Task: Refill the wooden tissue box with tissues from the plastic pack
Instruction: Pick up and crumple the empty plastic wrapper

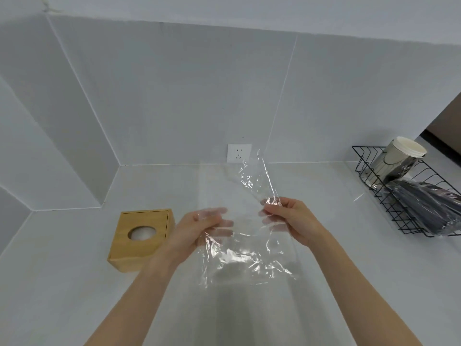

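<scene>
A clear plastic pack [245, 255] hangs crumpled in the air between both hands, above the white counter, and looks empty. My left hand [199, 231] holds its left side, with the fingers showing through the film. My right hand [289, 221] pinches the film near the top right, where a flap [259, 176] sticks upward. The wooden tissue box [139, 239] stands on the counter to the left of my left hand, with white tissue visible in its round top hole [142, 233].
A black wire rack [399, 196] at the right holds a shiny metal canister [396, 161] and a dark plastic-wrapped bundle [429, 206]. A wall socket [239, 153] sits on the back wall. The white counter [74, 283] meets walls behind and on the left.
</scene>
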A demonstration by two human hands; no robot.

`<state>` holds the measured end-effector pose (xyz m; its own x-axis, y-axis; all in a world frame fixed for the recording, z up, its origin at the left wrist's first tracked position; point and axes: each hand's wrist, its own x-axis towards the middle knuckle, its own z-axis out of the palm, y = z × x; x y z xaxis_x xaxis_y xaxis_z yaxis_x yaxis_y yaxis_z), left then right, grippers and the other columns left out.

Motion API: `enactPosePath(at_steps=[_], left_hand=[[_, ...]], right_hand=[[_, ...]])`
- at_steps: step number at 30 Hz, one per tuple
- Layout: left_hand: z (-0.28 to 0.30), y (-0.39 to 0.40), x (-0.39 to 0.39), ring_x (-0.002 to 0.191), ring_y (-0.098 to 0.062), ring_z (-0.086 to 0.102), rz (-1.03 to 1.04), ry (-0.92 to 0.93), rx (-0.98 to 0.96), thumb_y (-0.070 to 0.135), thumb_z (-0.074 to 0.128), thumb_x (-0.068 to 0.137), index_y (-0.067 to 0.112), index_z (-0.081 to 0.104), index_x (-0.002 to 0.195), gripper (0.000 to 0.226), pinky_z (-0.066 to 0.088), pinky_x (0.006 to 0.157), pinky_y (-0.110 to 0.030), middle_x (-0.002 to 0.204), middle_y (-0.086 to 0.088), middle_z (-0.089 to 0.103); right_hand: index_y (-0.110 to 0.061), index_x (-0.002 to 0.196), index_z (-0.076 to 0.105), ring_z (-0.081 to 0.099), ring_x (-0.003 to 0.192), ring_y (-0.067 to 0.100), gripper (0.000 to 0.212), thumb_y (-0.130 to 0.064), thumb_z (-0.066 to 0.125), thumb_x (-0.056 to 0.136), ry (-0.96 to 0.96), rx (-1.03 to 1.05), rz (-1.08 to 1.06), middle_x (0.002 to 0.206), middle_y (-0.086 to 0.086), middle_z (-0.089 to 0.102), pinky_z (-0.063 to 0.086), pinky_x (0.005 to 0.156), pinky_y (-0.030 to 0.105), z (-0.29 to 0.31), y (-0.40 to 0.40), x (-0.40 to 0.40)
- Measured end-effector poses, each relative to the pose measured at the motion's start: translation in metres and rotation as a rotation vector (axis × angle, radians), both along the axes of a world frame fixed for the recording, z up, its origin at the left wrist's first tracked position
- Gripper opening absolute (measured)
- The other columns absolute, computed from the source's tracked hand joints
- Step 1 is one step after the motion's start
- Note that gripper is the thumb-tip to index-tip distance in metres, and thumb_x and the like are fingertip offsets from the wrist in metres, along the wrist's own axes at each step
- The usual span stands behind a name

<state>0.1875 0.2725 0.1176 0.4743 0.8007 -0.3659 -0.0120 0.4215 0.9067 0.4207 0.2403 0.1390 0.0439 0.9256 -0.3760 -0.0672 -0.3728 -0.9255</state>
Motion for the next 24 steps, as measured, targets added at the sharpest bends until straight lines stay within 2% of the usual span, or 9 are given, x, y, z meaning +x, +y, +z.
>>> enactPosePath(at_steps=[4,8,13,17,21,24], left_hand=[[0.001,0.005,-0.008,0.072,-0.014,0.073,0.023,0.06,0.003,0.009,0.056,0.088,0.018,0.06,0.114,0.028,0.052,0.049,-0.02,0.084,-0.002,0.077],[0.001,0.007,-0.015,0.076,-0.017,0.073,-0.002,0.056,-0.026,0.01,0.053,0.09,0.025,0.059,0.111,0.027,0.053,0.047,-0.022,0.084,-0.004,0.077],[0.003,0.01,-0.019,0.069,-0.017,0.073,-0.052,0.029,-0.067,0.009,0.046,0.093,0.022,0.061,0.107,0.024,0.051,0.042,-0.02,0.077,-0.004,0.076],[0.001,0.013,-0.021,0.074,-0.017,0.073,-0.069,0.013,-0.06,0.007,0.043,0.094,0.022,0.059,0.113,0.029,0.053,0.042,-0.02,0.081,-0.004,0.077],[0.001,0.016,-0.028,0.078,-0.024,0.073,-0.075,-0.082,-0.123,0.004,0.039,0.092,0.013,0.056,0.119,0.033,0.052,0.043,-0.022,0.085,-0.012,0.076],[-0.002,0.019,-0.034,0.076,-0.026,0.073,-0.065,-0.142,-0.154,0.001,0.034,0.092,0.019,0.064,0.107,0.038,0.052,0.038,-0.023,0.082,-0.014,0.075]], right_hand=[[-0.014,0.101,0.067,0.071,0.064,0.014,0.017,-0.018,0.06,0.087,0.012,-0.063,0.044,0.075,0.002,0.075,0.053,0.053,0.022,-0.005,-0.006,0.007],[-0.015,0.109,0.064,0.07,0.065,0.012,0.023,-0.01,0.059,0.087,-0.012,-0.089,0.13,0.079,0.003,0.075,0.053,0.054,0.022,-0.008,-0.009,0.011],[-0.013,0.11,0.064,0.071,0.069,0.012,0.023,-0.01,0.056,0.089,0.002,-0.079,0.168,0.083,0.004,0.076,0.054,0.057,0.021,-0.01,-0.007,0.01],[-0.013,0.111,0.063,0.073,0.074,0.016,0.023,-0.01,0.054,0.09,0.009,-0.088,0.232,0.084,0.007,0.076,0.055,0.058,0.022,-0.01,-0.008,0.013],[-0.013,0.104,0.065,0.072,0.068,0.012,0.02,-0.004,0.056,0.088,0.03,-0.051,0.205,0.076,0.003,0.076,0.054,0.056,0.019,-0.015,-0.006,0.015],[-0.012,0.098,0.067,0.071,0.061,0.012,0.024,0.003,0.052,0.088,0.137,-0.014,0.124,0.071,0.005,0.075,0.055,0.054,0.019,-0.018,-0.006,0.014]])
